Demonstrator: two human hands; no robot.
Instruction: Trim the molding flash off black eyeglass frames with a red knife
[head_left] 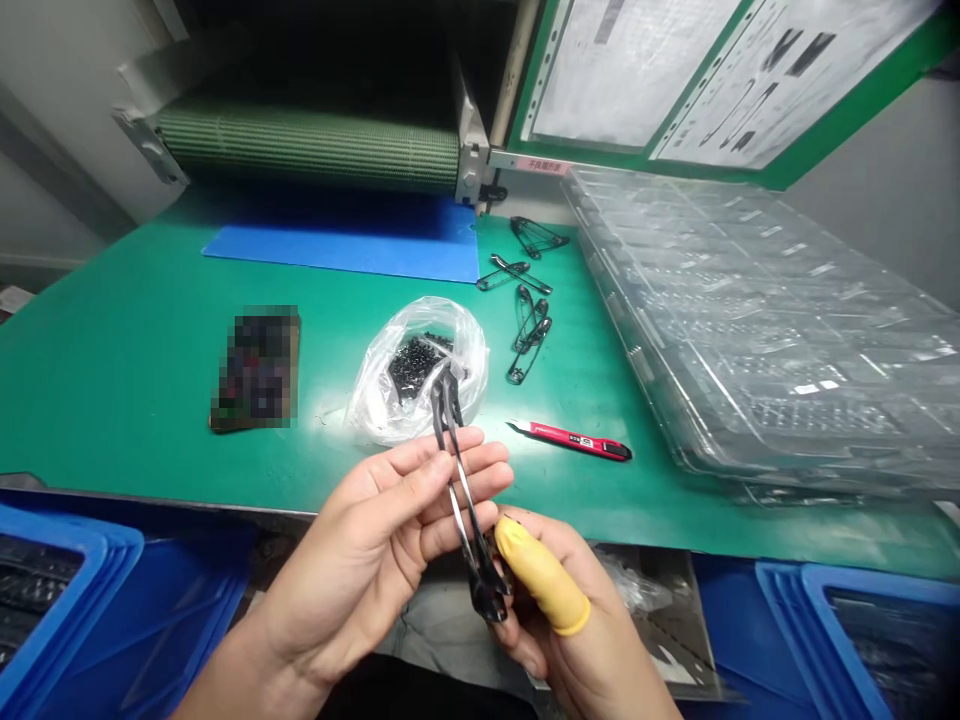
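A long dark metal safety pin (457,470) stands upright across my left hand (367,560), lying against the fingers. My right hand (555,610), with a yellow finger cot (541,575) on its thumb, pinches the pin's lower end. Just beyond the pin's top lies a clear plastic bag (442,390) holding a heap of small black pins (412,365). Several loose safety pins (529,335) lie on the green mat (135,400) to the bag's right.
A red utility knife (574,440) lies right of the bag. A stack of clear plastic trays (750,330) fills the right side. A blue sheet (352,245) and green conveyor belt (307,145) lie behind. Blue crates (75,590) sit below the table edge.
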